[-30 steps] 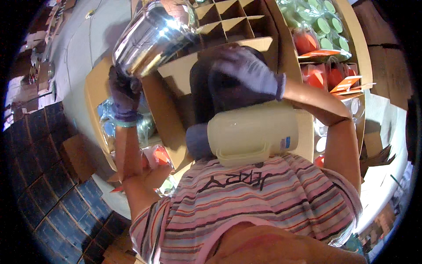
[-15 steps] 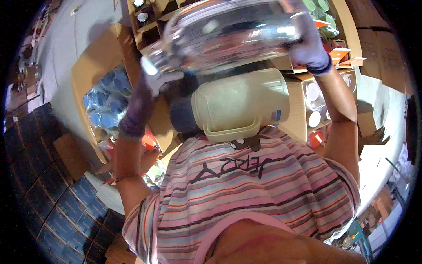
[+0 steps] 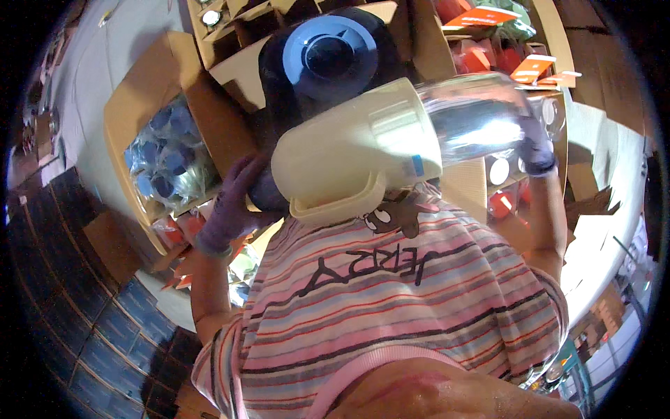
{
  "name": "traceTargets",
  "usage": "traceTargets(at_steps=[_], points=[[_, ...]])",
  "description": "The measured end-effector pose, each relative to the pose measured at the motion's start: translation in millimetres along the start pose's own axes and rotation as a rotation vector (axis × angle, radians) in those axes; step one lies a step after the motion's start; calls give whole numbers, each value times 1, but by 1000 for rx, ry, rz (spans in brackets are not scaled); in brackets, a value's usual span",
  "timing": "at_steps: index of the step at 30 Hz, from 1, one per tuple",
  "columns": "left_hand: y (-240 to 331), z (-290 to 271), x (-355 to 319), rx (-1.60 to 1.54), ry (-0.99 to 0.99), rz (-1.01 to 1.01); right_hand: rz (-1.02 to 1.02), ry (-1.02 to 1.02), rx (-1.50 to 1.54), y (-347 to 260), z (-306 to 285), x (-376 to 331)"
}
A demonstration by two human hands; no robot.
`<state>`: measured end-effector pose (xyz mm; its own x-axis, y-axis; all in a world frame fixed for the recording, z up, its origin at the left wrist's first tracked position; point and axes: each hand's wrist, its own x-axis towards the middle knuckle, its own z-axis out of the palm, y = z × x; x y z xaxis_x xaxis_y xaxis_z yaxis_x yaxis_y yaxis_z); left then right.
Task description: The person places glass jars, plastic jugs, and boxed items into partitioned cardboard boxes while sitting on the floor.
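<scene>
A cream plastic jug casing (image 3: pixel 356 143) with a side handle lies on its side in front of my chest. Its left end meets a dark rounded piece, where my left hand (image 3: pixel 234 202), in a purple glove, is curled against it. From the casing's right end sticks out a shiny silvered flask liner (image 3: pixel 474 119), its inner end hidden inside the casing. My gloved right hand (image 3: pixel 536 145) holds the liner's outer end, slightly smeared by motion. Just beyond the casing is a blue ring-shaped part (image 3: pixel 296 52) on a black body.
Left stands an open carton (image 3: pixel 125 112) of bagged blue-capped parts. A divided carton (image 3: pixel 244 73) is at the far side. Cartons on the right hold red pieces (image 3: pixel 478 59) and white round parts (image 3: pixel 499 171). Stacked dark boxes (image 3: pixel 112 335) fill the lower left.
The liner has come down from above the casing and entered its right end. My left hand has left the liner and moved to the casing's left end. The blue ring is now uncovered.
</scene>
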<state>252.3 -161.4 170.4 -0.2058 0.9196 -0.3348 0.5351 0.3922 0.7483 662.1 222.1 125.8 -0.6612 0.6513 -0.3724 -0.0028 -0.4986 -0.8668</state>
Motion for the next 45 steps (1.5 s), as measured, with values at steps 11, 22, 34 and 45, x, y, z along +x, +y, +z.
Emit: traceTargets(at_steps=[11,22,34,45], points=[[-29,31,-6,-384,121,-132,-217,-382,-877,48,106,23],[-60,51,-1,-1097,175,-506,-18,-402,-701,19,143,12],[-63,74,-16,-743,398,-142,-4,-512,-798,23,167,23],[-158,92,-90,-352,498,-322,-915,-641,-1396,-26,251,142]])
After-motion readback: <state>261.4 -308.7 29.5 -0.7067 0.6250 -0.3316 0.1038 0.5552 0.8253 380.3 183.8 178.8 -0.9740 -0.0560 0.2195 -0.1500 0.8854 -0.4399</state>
